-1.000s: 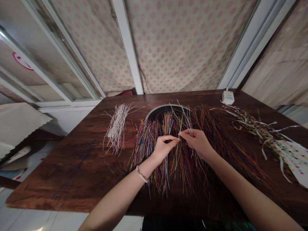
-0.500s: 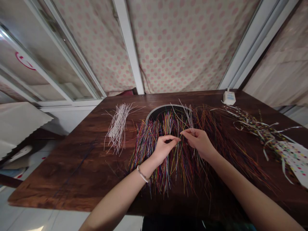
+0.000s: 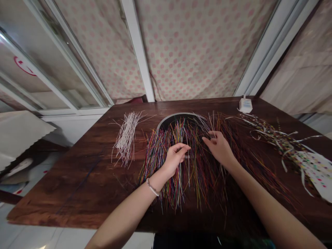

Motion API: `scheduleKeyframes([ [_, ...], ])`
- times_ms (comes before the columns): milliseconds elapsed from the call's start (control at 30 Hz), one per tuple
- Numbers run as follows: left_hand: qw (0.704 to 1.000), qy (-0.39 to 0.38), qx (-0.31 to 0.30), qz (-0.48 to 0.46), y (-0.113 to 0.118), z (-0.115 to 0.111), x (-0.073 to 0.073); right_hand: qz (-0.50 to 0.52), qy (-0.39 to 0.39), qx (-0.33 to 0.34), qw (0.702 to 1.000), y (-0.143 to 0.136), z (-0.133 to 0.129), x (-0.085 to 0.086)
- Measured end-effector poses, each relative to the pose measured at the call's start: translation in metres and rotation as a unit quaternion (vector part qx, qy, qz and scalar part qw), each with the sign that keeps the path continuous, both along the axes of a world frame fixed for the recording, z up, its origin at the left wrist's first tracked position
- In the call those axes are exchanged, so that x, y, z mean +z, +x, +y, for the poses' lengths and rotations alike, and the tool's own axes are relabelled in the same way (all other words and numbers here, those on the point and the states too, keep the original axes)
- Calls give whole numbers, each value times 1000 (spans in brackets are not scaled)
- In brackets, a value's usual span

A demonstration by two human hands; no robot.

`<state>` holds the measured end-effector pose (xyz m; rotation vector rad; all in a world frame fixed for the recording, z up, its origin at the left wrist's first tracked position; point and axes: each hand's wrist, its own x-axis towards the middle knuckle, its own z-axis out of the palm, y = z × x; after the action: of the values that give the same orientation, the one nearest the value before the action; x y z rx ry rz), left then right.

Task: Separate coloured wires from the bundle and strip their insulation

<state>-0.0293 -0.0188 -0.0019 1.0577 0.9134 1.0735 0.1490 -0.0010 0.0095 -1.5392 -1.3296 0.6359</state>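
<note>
Many thin multicoloured strands [image 3: 157, 152] lie across a round dark tray [image 3: 168, 121] with a pale rim. Over their middle, my left hand [image 3: 176, 157] has thumb and forefinger pinched together; a thin pale strand seems to run at the fingertips. My right hand [image 3: 219, 148] is to the right, its fingers curled round a few white strands [image 3: 210, 126] that stick up past the tray's rim, while thumb and forefinger are a little apart. Darker orange and purple strands [image 3: 249, 159] spread out beneath and beyond the right wrist.
A bundle of white strands [image 3: 127, 136] lies left on the wooden table [image 3: 85, 166]. At the back right stands a small white box [image 3: 245, 105]. Dotted ribbons [image 3: 280, 140] and a white dotted sheet [image 3: 316, 173] lie at the right. A curtained window rises behind.
My right hand has moved away from my left, to the right and slightly back, and its thumb and forefinger have parted. My left hand has shifted slightly left. The white strands now tilt more.
</note>
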Motion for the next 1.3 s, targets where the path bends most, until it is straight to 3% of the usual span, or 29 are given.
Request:
scheduleKeyframes([
  [167,999,24,6,40,3,0,-1,172,-89,129,972,-17,-11,8],
  [333,994,60,-11,95,5,-1,-1,196,-145,207,948,-31,-18,4],
  [633,998,45,-34,-12,4,0,-2,324,-106,158,927,-28,-14,-1],
  [867,992,-1,-58,-112,1,-2,1,380,-121,194,896,-30,-16,2],
  [1133,983,-25,-53,-176,4,-3,-6,263,-130,146,945,-36,-18,0],
  [1300,983,-51,-58,-165,6,-2,-6,238,-148,127,951,-36,-17,-3],
])
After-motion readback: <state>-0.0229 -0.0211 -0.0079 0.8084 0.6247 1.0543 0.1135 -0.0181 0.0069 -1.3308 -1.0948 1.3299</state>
